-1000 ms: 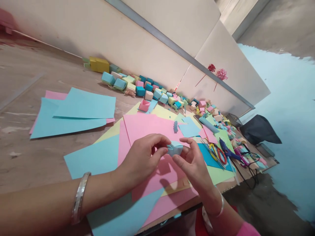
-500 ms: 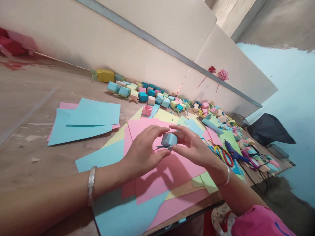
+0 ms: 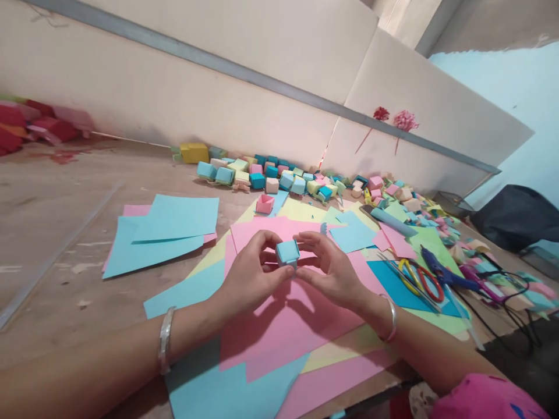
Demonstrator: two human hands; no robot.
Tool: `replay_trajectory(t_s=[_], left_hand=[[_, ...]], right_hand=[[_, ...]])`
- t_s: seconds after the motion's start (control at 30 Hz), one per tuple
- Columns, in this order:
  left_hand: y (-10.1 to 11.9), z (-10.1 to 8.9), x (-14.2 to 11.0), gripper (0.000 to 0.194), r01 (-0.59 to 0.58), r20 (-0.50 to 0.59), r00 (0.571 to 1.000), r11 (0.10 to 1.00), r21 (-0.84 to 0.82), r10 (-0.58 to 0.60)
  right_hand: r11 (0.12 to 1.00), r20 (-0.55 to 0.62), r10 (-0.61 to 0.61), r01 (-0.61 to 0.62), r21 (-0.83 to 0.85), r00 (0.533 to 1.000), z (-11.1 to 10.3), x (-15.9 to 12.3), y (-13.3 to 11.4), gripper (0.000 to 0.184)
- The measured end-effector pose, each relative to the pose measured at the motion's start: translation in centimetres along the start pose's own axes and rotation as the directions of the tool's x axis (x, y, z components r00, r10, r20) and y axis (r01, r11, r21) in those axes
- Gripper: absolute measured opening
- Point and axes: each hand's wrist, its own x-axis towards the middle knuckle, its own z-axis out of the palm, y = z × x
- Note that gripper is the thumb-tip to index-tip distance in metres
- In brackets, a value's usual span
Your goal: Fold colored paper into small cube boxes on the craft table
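Note:
A small light-blue paper box (image 3: 287,251) is held up over the pink paper sheets (image 3: 279,326). My left hand (image 3: 255,270) grips it from the left, thumb along the lower front edge and fingers behind. From the other side my right hand (image 3: 329,267) curves round it, the fingertips and thumb at its right edge. Both hands are closed about the box, and some fingertips are hidden behind it. Beyond them sits a small open pink paper box (image 3: 264,203).
Many small coloured paper boxes (image 3: 257,180) line the wall. Light-blue sheets (image 3: 179,218) lie to the left. On the right are scissors (image 3: 430,282), a blue glue gun (image 3: 445,270) with cords and a dark bag (image 3: 515,221). Red paper boxes (image 3: 52,125) stand at the far left.
The paper box has turned so that its flat light-blue top faces me, and my fingers have shifted around it. The camera view has swung slightly, bringing more red boxes into sight.

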Motion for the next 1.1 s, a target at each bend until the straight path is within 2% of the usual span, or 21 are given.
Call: replay_trajectory(t_s=[0.1, 0.33, 0.43, 0.5, 0.6, 0.7, 0.83, 0.93, 1.1], left_hand=[[0.0, 0.0, 0.0, 0.033, 0.033, 0.031, 0.999, 0.999, -0.009, -0.032], [-0.1, -0.3, -0.3, 0.024, 0.035, 0.168, 0.985, 0.999, -0.023, -0.031], [-0.2, -0.2, -0.3, 0.025, 0.033, 0.145, 0.989, 0.996, -0.085, -0.021], [-0.3, -0.1, -0.3, 0.03, 0.052, 0.115, 0.993, 0.983, -0.174, -0.032], [-0.4, 0.1, -0.1, 0.039, 0.163, 0.097, 0.985, 0.94, -0.301, -0.139], [-0.5, 0.1, 0.0, 0.047, 0.27, 0.087, 0.963, 0.899, -0.344, -0.256], [-0.5, 0.3, -0.1, 0.047, 0.287, 0.095, 0.958, 0.901, -0.325, -0.271], [-0.5, 0.4, -0.4, 0.045, 0.258, 0.101, 0.966, 0.921, -0.293, -0.238], [-0.5, 0.4, -0.6, 0.045, 0.239, 0.11, 0.97, 0.924, -0.298, -0.216]], right_hand=[[0.999, -0.023, -0.043, 0.043, 0.005, 0.999, 0.4, -0.4, 0.5, 0.046], [0.98, -0.028, -0.168, 0.164, -0.116, 0.985, 0.5, -1.4, 0.4, 0.049], [0.963, -0.002, -0.221, 0.218, -0.157, 0.975, 0.4, -1.4, 0.6, 0.045], [0.932, 0.015, -0.297, 0.293, -0.215, 0.955, 0.1, -1.3, 0.6, 0.039], [0.812, 0.028, -0.472, 0.447, -0.376, 0.881, -0.5, -0.9, 0.5, 0.034], [0.634, 0.089, -0.621, 0.566, -0.527, 0.779, -0.8, -0.6, 0.3, 0.027], [0.426, 0.153, -0.743, 0.637, -0.643, 0.652, -0.7, -0.4, 0.4, 0.015], [0.371, 0.17, -0.762, 0.636, -0.677, 0.624, -0.8, -0.4, 0.5, 0.013], [0.321, 0.224, -0.741, 0.627, -0.709, 0.633, -1.0, -0.4, 0.6, 0.016]])
